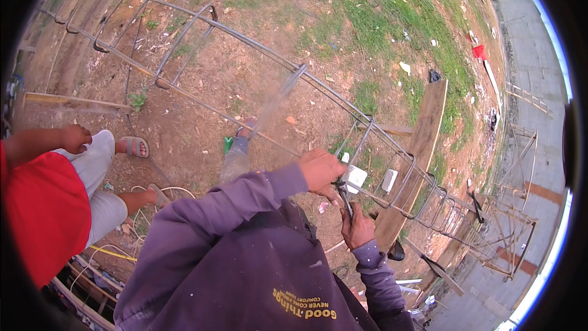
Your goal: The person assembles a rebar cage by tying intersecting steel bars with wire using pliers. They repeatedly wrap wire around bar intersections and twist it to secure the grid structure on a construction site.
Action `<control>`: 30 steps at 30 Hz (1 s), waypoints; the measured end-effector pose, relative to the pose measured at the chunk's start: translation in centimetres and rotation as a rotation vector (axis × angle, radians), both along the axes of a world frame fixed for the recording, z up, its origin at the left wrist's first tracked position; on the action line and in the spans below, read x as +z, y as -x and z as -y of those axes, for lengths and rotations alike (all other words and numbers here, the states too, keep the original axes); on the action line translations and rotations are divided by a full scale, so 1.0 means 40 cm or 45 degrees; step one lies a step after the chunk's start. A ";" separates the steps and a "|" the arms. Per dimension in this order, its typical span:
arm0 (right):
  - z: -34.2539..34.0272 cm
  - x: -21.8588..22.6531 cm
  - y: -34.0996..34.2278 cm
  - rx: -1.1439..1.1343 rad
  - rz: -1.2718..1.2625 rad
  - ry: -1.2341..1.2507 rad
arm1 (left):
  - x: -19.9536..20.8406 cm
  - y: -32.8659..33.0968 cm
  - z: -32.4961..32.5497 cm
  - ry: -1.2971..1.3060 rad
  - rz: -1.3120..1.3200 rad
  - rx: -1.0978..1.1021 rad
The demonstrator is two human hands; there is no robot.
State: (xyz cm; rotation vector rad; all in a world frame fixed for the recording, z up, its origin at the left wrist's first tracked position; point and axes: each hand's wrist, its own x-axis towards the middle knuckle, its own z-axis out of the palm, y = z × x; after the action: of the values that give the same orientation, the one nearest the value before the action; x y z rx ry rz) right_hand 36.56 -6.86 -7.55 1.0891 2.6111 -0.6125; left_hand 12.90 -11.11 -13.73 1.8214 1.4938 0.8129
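Note:
A long cage of steel reinforcing bars (254,45) with bent stirrups runs from the upper left to the lower right in front of me. My left hand (321,175) is closed around the near bar where a stirrup meets it. Just right of it, my right hand (358,227) grips the handles of metal pincers (345,197). The pincers' dark head touches the bar joint beside my left fingers. Any tie wire at the joint is too small to make out.
At left stands a person in a red shirt (46,214), grey shorts and sandals. A wooden plank (419,147) lies beneath the cage at right. White blocks (355,178) and litter lie on the soil. A pale hose (144,214) curls at lower left; metal scaffold frames (520,208) stand far right.

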 end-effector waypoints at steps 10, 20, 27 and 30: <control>-0.016 -0.033 -0.070 0.034 -0.109 -0.022 | 0.022 -0.021 -0.040 0.283 0.156 0.103; -0.076 0.123 -0.025 -0.114 0.015 0.525 | 0.040 -0.007 -0.031 0.415 0.154 0.126; 0.009 0.161 -0.016 0.164 0.168 -0.338 | 0.033 -0.001 -0.048 0.461 0.220 0.105; 0.021 0.144 -0.017 -0.768 0.067 0.881 | 0.034 0.002 -0.051 0.507 0.261 0.046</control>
State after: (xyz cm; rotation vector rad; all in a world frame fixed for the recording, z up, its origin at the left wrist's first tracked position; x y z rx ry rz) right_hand 37.24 -7.68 -1.78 1.5669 1.7370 -1.4378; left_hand 12.82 -9.06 -12.38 1.3801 1.4385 0.6420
